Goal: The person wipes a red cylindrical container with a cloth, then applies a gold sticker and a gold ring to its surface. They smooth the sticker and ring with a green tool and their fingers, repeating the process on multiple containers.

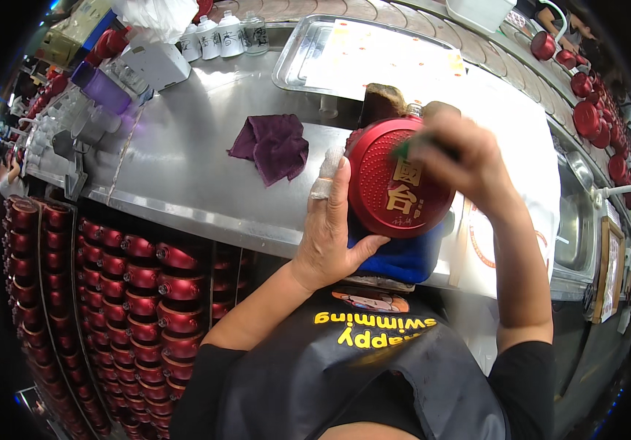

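A round, flat-faced red bottle (374,172) with raised dots and gold characters stands tilted on a blue cloth (403,258) before me. My left hand (328,238) grips its left side, the thumb along the lower rim; one finger is wrapped in white gauze (327,174). Over the upper right of the bottle's face is my right hand (466,158), blurred by motion, its fingers curled. A dark green thing (401,151) shows at those fingertips, too smeared to name. The bottle's metallic neck (413,109) points away from me.
A crumpled purple cloth (270,149) lies on the steel counter (183,161) to the left. Farther back are a metal tray (293,66), several labelled bottles (229,35) and a white box (155,64). Stacked red bottles (139,275) fill the lower left. A sink (574,213) is at right.
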Action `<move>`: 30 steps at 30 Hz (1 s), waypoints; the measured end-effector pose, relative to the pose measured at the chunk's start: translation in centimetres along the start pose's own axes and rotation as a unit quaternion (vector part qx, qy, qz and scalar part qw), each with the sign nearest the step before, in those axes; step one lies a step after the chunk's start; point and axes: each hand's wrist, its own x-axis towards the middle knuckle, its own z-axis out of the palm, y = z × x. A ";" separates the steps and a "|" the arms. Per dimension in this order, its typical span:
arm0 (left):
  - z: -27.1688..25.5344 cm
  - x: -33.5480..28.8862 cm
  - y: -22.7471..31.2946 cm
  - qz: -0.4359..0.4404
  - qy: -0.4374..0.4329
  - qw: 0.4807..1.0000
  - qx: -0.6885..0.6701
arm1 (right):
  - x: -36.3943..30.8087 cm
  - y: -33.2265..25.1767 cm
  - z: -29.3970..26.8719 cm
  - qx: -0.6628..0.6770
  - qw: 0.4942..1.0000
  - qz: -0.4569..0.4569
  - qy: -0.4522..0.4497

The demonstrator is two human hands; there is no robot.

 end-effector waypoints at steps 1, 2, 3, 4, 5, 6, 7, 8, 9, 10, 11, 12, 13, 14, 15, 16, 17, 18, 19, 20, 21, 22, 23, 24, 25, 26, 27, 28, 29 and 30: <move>0.0 -0.2 0.1 -0.010 -0.003 1.000 -0.006 | 0.6 0.1 -0.4 -0.208 0.971 -0.067 0.098; 0.1 -0.3 0.1 -0.020 -0.009 1.000 -0.018 | 0.3 0.5 0.3 -0.268 0.938 -0.192 0.104; 0.0 -0.2 0.0 0.000 -0.010 1.000 -0.002 | 0.0 1.3 0.8 -0.327 0.889 -0.299 0.117; 0.0 -0.2 0.0 0.003 -0.007 1.000 0.003 | -1.8 1.7 1.1 -0.239 0.924 -0.298 0.024; 0.0 -0.2 -0.1 -0.005 -0.010 1.000 0.005 | -4.3 1.8 1.5 -0.141 0.936 -0.317 -0.062; 0.0 -0.1 -0.1 -0.010 -0.007 1.000 0.000 | -4.9 3.1 1.7 -0.118 0.951 -0.285 -0.024; 0.0 -0.1 0.0 -0.031 -0.015 0.999 -0.001 | -5.1 4.2 1.6 -0.117 0.955 -0.271 -0.020; 0.0 0.0 0.0 -0.023 -0.015 1.000 0.006 | -5.6 4.7 1.2 -0.232 0.950 -0.195 0.077; 0.0 0.0 0.1 -0.030 -0.021 0.999 0.016 | -6.2 4.8 0.8 -0.213 0.940 -0.236 0.127; 0.1 0.0 0.0 -0.022 -0.019 1.000 0.001 | -7.3 4.5 0.8 -0.151 0.955 -0.244 0.071; 0.1 0.1 -0.1 -0.019 -0.017 0.999 -0.019 | -9.0 3.9 1.1 -0.089 0.968 -0.236 0.005; 0.3 0.0 -0.2 -0.040 -0.011 0.997 -0.064 | -11.4 3.0 0.3 -0.038 0.986 -0.140 -0.086; 0.7 -0.1 -0.4 -0.064 -0.002 0.990 -0.123 | -13.2 3.4 -0.9 -0.038 0.997 -0.068 -0.011; 0.8 -0.4 -0.4 -0.078 0.001 0.985 -0.156 | -15.5 4.7 -2.3 -0.046 0.998 0.031 0.010; 0.9 -0.6 -0.5 -0.082 0.007 0.983 -0.163 | -18.1 7.0 -4.0 -0.130 0.981 0.081 0.123; 1.0 -0.8 -0.6 -0.082 0.009 0.982 -0.167 | -21.7 9.3 -6.6 -0.152 0.963 0.135 0.175; 1.0 -0.8 -0.7 -0.085 0.010 0.980 -0.177 | -25.7 11.7 -8.8 -0.287 0.918 0.190 0.199; 0.9 -0.7 -0.7 -0.077 0.007 0.985 -0.153 | -30.0 13.6 -10.6 -0.356 0.878 0.212 0.239; 0.9 -0.6 -0.7 -0.074 0.006 0.986 -0.153 | -34.1 14.6 -11.5 -0.396 0.828 0.284 0.279; 0.9 -0.6 -0.6 -0.080 0.006 0.983 -0.168 | -36.7 15.4 -12.3 -0.512 0.768 0.280 0.264; 0.9 -0.6 -0.5 -0.089 0.004 0.977 -0.194 | -38.2 16.0 -11.5 -0.462 0.768 0.366 0.250; 0.9 -0.7 -0.4 -0.101 0.013 0.977 -0.190 | -39.4 15.8 -10.2 -0.405 0.760 0.441 0.254; 0.9 -0.7 -0.3 -0.096 0.015 0.979 -0.180 | -40.0 15.4 -9.3 -0.314 0.724 0.550 0.273; 0.9 -0.7 -0.3 -0.095 0.019 0.979 -0.181 | -40.4 14.9 -8.3 -0.190 0.710 0.597 0.322; 1.1 -0.6 -0.3 -0.098 0.025 0.977 -0.186 | -40.3 15.4 -6.9 -0.019 0.678 0.628 0.380; 1.1 -0.6 -0.4 -0.099 0.027 0.979 -0.178 | -39.9 16.3 -5.8 0.081 0.693 0.565 0.441; 1.0 -0.6 -0.4 -0.090 0.023 0.981 -0.172 | -39.9 16.6 -5.2 0.124 0.656 0.561 0.489; 1.0 -0.5 -0.5 -0.086 0.022 0.982 -0.169 | -39.9 16.8 -5.0 0.169 0.644 0.525 0.530; 1.0 -0.4 -0.5 -0.085 0.024 0.982 -0.169 | -39.7 16.9 -4.8 0.219 0.655 0.458 0.560; 1.0 -0.4 -0.5 -0.087 0.020 0.982 -0.166 | -39.7 16.7 -4.9 0.182 0.649 0.449 0.586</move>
